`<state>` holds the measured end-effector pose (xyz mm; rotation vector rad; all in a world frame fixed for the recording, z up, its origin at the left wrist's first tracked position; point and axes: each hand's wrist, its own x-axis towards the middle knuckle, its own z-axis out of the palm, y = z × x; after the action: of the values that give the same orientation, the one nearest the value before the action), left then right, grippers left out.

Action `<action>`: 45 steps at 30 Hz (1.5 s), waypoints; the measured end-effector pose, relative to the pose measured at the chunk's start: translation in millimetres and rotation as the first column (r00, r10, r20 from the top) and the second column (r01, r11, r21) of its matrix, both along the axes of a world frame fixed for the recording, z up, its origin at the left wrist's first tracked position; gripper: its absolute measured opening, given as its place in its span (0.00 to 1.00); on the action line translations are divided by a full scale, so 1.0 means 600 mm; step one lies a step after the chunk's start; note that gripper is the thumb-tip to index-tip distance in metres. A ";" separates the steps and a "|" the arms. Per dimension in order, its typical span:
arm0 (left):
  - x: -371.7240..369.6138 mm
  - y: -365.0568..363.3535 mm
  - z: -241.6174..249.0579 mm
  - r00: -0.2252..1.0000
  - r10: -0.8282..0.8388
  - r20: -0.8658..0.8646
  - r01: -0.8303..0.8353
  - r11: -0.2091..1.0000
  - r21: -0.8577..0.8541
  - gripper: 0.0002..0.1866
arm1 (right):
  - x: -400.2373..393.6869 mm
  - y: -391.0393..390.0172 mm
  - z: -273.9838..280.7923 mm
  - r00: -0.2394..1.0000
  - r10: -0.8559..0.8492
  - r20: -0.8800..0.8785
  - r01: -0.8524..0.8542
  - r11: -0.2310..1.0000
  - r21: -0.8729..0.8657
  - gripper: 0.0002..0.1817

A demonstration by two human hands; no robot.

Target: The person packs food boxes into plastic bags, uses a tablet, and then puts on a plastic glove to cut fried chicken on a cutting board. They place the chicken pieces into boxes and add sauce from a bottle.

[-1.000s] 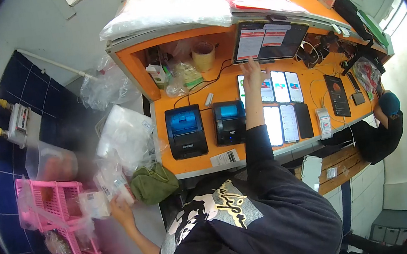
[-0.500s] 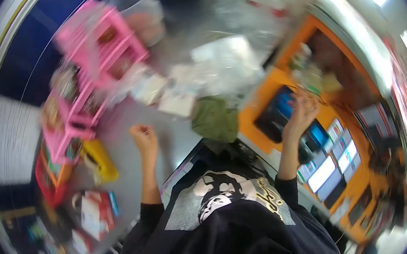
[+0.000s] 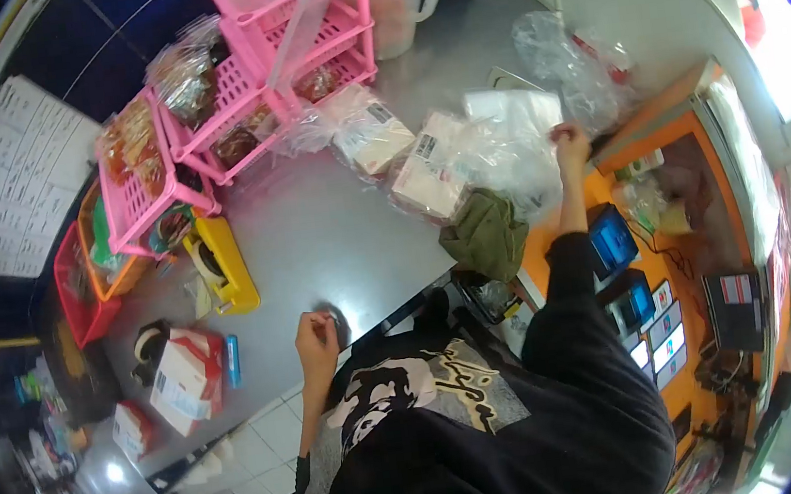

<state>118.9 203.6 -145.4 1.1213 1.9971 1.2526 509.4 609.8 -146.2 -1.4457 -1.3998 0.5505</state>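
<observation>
My right hand reaches forward across the counter, its fingers pinched at the right edge of a clear plastic bag in a pile of white and clear plastic. My left hand hovers over the front edge of the metal counter, fingers curled closed, with nothing visible in them. Beside the plastic lie two wrapped packs of white sheets, one nearer and one farther left. A crumpled olive-green cloth rests by the counter's front edge, between my hands.
Pink tiered baskets with bagged goods stand at the back left, near a clear pitcher. A yellow tape dispenser and a red-white box are on the left. An orange shelf holding screens is on the right.
My view has turned and sharpened. My right hand has moved from beside the screens on the orange shelf to the plastic pile. The left hand has come back to the counter's front edge.
</observation>
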 end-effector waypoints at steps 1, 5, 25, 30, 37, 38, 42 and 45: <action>0.006 0.007 0.008 0.997 -0.066 0.032 0.066 0.998 0.023 0.04 | 0.017 0.008 -0.031 0.972 0.205 0.118 -0.178 0.962 -0.208 0.08; 0.069 0.116 0.032 0.875 -0.447 -0.188 0.467 0.880 0.082 0.11 | -0.001 -0.021 -0.017 0.920 0.286 0.270 -0.085 0.815 -0.573 0.07; 0.244 0.527 0.187 0.968 -0.030 -0.250 0.111 0.942 0.317 0.18 | 0.062 -0.027 0.007 0.722 0.630 0.288 -0.554 0.775 -0.305 0.14; 0.245 0.680 0.195 0.895 0.150 -0.419 -0.043 0.966 0.253 0.19 | 0.072 -0.009 -0.022 0.651 0.591 0.478 -0.558 0.798 -0.226 0.09; 0.303 0.724 0.067 0.855 -0.086 -0.512 0.016 0.990 -0.141 0.55 | 0.039 0.006 0.075 0.829 0.467 0.308 -0.471 0.880 -0.064 0.12; 0.324 0.696 0.076 0.823 -0.185 -0.537 0.213 0.977 -0.010 0.58 | 0.034 0.009 0.089 0.893 0.393 0.220 -0.393 0.918 -0.047 0.15; 0.404 0.624 0.097 0.704 -0.622 -0.344 0.704 0.545 0.455 0.47 | -0.001 -0.003 0.171 0.899 0.408 0.159 -0.386 0.910 -0.152 0.17; 0.438 0.656 0.034 0.668 -0.722 -0.182 0.732 0.590 0.341 0.33 | -0.006 -0.067 0.287 0.768 0.579 0.274 -0.583 0.809 -0.077 0.19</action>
<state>381.4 597.3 -125.2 1.9016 1.0488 1.1656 505.7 569.4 25.7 -1.0839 -2.1088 0.7357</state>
